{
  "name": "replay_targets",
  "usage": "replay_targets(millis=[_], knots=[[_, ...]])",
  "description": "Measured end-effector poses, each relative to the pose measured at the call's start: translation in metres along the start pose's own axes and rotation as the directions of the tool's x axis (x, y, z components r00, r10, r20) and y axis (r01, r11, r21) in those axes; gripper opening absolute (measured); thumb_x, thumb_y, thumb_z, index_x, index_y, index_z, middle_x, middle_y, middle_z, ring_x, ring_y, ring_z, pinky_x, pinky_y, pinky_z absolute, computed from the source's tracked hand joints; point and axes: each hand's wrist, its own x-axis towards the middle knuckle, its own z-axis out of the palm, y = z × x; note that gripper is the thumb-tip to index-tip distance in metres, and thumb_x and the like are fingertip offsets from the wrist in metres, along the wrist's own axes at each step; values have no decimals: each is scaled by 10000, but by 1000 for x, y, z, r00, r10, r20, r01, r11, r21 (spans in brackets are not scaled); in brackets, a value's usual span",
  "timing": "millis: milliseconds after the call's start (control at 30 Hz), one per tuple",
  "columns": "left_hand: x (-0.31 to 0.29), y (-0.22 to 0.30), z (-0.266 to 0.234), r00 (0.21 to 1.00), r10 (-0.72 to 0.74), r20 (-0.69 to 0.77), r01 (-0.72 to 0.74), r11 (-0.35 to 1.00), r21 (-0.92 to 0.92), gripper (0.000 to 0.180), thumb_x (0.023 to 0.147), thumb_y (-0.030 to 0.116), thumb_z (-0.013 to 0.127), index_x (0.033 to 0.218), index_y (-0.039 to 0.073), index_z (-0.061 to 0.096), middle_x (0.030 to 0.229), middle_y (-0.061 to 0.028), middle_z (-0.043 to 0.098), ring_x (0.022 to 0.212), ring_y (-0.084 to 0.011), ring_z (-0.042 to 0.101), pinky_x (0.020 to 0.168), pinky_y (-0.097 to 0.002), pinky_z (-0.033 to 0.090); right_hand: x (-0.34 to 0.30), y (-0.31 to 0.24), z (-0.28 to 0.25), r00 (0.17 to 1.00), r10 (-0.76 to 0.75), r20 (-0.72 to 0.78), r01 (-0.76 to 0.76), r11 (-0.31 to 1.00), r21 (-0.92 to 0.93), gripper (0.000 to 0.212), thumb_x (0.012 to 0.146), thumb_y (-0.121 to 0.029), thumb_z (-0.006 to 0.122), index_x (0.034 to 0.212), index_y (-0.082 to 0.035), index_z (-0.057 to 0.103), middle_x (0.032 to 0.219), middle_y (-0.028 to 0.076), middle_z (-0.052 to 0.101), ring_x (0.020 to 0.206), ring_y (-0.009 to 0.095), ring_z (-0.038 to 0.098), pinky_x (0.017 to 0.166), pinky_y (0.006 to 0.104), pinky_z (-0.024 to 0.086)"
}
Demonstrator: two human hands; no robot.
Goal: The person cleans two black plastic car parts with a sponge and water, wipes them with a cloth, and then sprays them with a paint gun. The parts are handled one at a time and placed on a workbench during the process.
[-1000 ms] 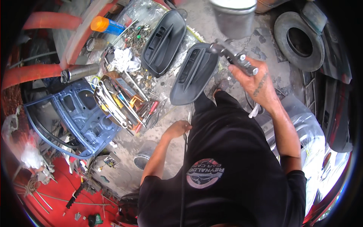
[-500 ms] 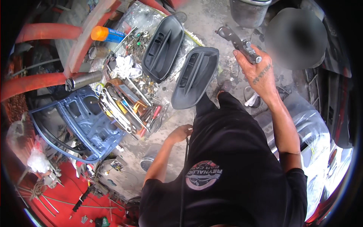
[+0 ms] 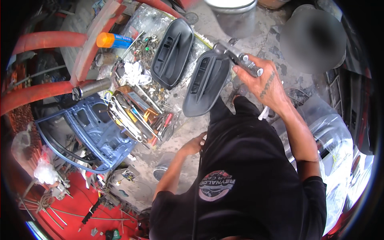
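My right hand (image 3: 266, 82) grips a metal spray gun (image 3: 240, 60). Its nozzle end overlaps the upper right edge of a dark grey plastic trim panel (image 3: 206, 86) in this view; whether they touch I cannot tell. Left of that panel lies a matching one (image 3: 172, 54), with the same long ridge and square openings. My left hand (image 3: 194, 145) is low beside my thigh, fingers bent together against the dark clothing. What it holds, if anything, is hidden. A thin black cord (image 3: 195, 192) runs down my shirt from near that hand.
A box of wrenches (image 3: 130, 116) and loose hardware (image 3: 146, 50) lie left of the panels, near an orange-capped blue can (image 3: 114, 40). A blue car door (image 3: 86, 136) leans at left beneath red bars (image 3: 50, 42). A metal bucket (image 3: 234, 18) stands ahead; plastic sheeting (image 3: 336, 160) hangs at right.
My right hand has swung left with the spray gun, from over the floor to the right panel's edge. My left hand stays by my thigh. The view has shifted slightly.
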Motion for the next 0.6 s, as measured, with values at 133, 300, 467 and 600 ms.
replay_targets(millis=[133,300,467,600], knots=[[15,-43,19,978,204,-50,-196,971,140,1051,880,130,711,1658,174,5,1441,-230,574,1375,-348,525,1124,-372,418,8,1,-3,992,72,-103,-71,997,16,470,940,-231,719,1259,105,642,897,283,728,824,286,736,798,383,554],[16,-37,28,981,185,-55,-171,966,194,1129,881,188,736,1643,157,-96,1602,-235,364,1479,-355,386,1207,-367,334,8,-3,-14,993,114,12,-115,993,28,445,939,-244,727,1234,84,664,809,219,724,724,227,695,740,366,547],[4,-29,32,962,258,-83,-223,927,300,1151,882,210,742,1635,150,-126,1638,-228,283,1502,-356,340,1221,-366,319,4,3,-18,997,65,35,-67,997,38,475,940,-286,724,1233,84,666,781,207,722,703,220,694,730,365,548],[-4,-20,33,949,298,-99,-247,904,349,1170,882,228,747,1629,145,-149,1667,-223,218,1520,-357,304,1233,-365,306,23,13,-20,994,-22,-104,20,1000,-17,501,941,-305,718,1229,101,658,750,194,711,678,212,672,714,366,540]])
